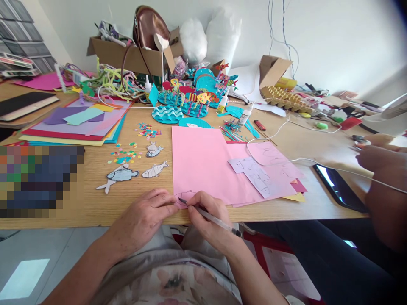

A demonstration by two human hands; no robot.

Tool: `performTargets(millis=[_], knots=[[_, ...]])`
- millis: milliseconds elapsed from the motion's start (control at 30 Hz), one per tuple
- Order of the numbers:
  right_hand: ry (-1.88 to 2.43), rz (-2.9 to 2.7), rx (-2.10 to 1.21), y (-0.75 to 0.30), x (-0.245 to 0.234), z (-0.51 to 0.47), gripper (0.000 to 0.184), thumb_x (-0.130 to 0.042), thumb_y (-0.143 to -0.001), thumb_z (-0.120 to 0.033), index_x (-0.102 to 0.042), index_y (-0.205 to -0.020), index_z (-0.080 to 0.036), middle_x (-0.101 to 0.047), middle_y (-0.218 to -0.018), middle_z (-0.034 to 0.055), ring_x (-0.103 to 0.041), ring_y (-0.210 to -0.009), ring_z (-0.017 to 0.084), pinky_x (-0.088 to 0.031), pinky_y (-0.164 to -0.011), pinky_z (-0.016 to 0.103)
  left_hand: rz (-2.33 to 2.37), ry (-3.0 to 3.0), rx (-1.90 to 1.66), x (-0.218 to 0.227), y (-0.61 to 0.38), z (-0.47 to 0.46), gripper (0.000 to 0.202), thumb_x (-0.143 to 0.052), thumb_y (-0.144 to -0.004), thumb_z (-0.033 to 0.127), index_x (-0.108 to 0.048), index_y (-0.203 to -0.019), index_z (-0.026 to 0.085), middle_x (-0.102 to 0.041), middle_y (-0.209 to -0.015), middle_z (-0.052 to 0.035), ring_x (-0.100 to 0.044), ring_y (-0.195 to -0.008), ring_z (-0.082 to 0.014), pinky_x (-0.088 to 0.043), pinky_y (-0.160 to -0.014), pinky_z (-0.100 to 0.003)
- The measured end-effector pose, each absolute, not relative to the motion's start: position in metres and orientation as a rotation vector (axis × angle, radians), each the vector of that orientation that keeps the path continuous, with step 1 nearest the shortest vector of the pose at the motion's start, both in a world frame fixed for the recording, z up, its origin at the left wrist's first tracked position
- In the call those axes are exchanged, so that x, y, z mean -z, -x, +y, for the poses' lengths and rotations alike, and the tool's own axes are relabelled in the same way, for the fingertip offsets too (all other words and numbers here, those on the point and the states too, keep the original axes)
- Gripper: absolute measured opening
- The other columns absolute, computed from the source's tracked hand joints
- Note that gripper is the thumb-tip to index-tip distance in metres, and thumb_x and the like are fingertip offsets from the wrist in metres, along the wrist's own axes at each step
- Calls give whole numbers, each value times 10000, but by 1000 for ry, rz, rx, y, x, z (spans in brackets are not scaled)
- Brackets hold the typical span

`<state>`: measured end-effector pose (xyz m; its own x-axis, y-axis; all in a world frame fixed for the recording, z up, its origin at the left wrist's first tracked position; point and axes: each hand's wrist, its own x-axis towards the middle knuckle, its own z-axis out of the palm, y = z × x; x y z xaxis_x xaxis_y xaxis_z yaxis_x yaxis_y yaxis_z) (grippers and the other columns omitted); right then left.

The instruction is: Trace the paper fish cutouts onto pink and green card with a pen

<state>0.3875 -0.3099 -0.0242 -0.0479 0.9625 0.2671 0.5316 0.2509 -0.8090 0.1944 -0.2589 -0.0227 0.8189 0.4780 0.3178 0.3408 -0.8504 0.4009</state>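
Note:
A pen (212, 217) with a clear barrel is gripped in my right hand (208, 212), its tip on the lower left corner of a pink sheet of paper (199, 163). Under the tip runs a dark outline of a fish (181, 195), partly covered by my fingers. My left hand (144, 214) lies flat with fingers stretched, their tips on the sheet's left edge. Beyond it lie paper fish cutouts: a blue one (122, 174), a pale one (154, 169) and a smaller one (154, 149). Pale sheets with drawn fish (258, 180) rest on pink paper to the right.
Confetti dots (125, 156) and coloured sheets (76, 120) lie to the left. Blue fish decorations (190, 101) and glue bottles (246, 115) stand behind. A phone (338, 188) and a white cable (318, 163) are on the right, near another person's hand (378, 156).

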Motion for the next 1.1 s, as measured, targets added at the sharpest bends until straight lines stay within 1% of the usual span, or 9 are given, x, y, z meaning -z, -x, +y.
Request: performTargets(millis=[333,600,833,1100], knots=[[1395,-1689,-661,-388,21,-310,110,-487,-754,-97,-526,-716,-192,-543,-603,-45,-463,-517,84,-354,-512,189,621,-2691,-614,22,-195,-259,334,-396,-905,84,-598,-1152,184,-594,-1090,-57,-481,-1053,-192,-441,-919,-325],[1397,-1691,-656,-388,24,-310,109,-490,-752,-95,-532,-721,-191,-542,-598,-50,-453,-510,79,-351,-508,186,632,-2684,-593,23,-194,-259,350,-403,-897,83,-588,-1173,193,-591,-1101,-56,-479,-1067,-195,-445,-925,-331],[1416,-1703,-674,-388,22,-309,103,-481,-746,-108,-527,-715,-194,-549,-605,-36,-461,-522,90,-354,-509,198,634,-2680,-573,23,-193,-259,357,-389,-908,94,-567,-1195,210,-579,-1116,-55,-467,-1083,-199,-442,-932,-338],[1405,-1530,-846,-391,14,-314,71,-484,-805,-196,-527,-749,-195,-517,-554,-46,-433,-473,93,-327,-449,199,629,-2673,-547,23,-194,-259,376,-391,-912,83,-529,-1231,228,-556,-1124,-54,-459,-1082,-198,-437,-931,-350]])
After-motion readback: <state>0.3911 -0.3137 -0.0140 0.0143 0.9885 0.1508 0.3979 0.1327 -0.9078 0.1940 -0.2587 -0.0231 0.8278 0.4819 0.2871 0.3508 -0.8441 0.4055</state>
